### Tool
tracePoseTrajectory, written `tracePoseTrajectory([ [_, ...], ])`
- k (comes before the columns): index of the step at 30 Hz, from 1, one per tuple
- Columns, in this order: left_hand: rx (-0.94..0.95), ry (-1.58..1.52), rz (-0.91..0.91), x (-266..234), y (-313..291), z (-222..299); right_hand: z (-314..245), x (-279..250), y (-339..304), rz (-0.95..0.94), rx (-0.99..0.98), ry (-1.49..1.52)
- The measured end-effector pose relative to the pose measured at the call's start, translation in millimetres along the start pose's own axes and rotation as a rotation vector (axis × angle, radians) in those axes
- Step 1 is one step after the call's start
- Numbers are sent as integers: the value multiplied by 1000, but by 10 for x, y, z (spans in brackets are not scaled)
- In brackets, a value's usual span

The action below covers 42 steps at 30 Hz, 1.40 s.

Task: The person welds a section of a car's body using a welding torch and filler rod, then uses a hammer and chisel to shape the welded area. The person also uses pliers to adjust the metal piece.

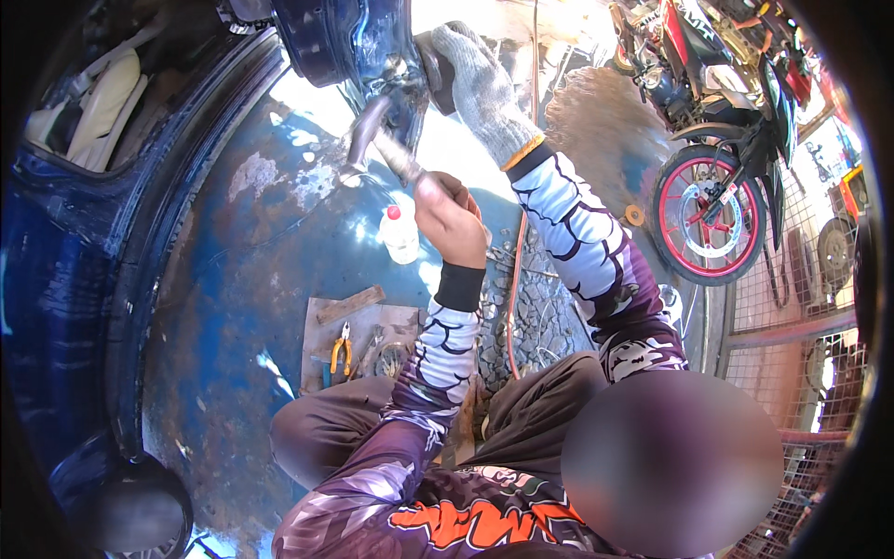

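Observation:
My bare left hand [451, 214] is wrapped round the handle of a hammer [367, 135]. The hammer's metal head is close to a crumpled dark blue car panel [396, 58], slightly blurred. I cannot tell whether it touches the metal. My right hand [468, 79], in a grey knitted glove, is closed round a dark block-like piece [439, 82] at the panel's right edge. Its exact kind is hidden by the glove and the panel. Both arms reach forward in patterned sleeves, the right hand farther out than the left.
Below the hammer stands a white bottle [399, 240] with a red cap. Orange-handled pliers [342, 352] lie on a board [317, 317] by my knee. A hose [514, 317] runs past broken stones [545, 307]. A blue car body [70, 242] flanks the left, a motorcycle [712, 214] the right.

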State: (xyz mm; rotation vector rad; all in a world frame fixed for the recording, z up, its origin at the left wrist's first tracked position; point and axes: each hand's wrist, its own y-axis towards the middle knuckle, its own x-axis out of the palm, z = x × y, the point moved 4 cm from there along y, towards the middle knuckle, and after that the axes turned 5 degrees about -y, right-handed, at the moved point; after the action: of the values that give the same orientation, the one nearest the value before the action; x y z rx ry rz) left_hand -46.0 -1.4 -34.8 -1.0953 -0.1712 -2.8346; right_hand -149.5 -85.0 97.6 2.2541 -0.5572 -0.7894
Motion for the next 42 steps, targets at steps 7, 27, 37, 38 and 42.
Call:
tracePoseTrajectory([
  [7,110,73,-87,-28,111,-16,22,99,-32,20,-84,43],
  [27,11,157,-196,-42,77,68,-34,97,-268,52,-129,-234],
  [37,275,478,-201,-763,34,179,-17,207,-451,30,-99,-237],
  [38,289,525,-208,-781,39,202,-20,197,-469,72,-71,-268],
  [42,114,382,-215,-788,-33,337,30,157,-496,244,-18,-178],
])
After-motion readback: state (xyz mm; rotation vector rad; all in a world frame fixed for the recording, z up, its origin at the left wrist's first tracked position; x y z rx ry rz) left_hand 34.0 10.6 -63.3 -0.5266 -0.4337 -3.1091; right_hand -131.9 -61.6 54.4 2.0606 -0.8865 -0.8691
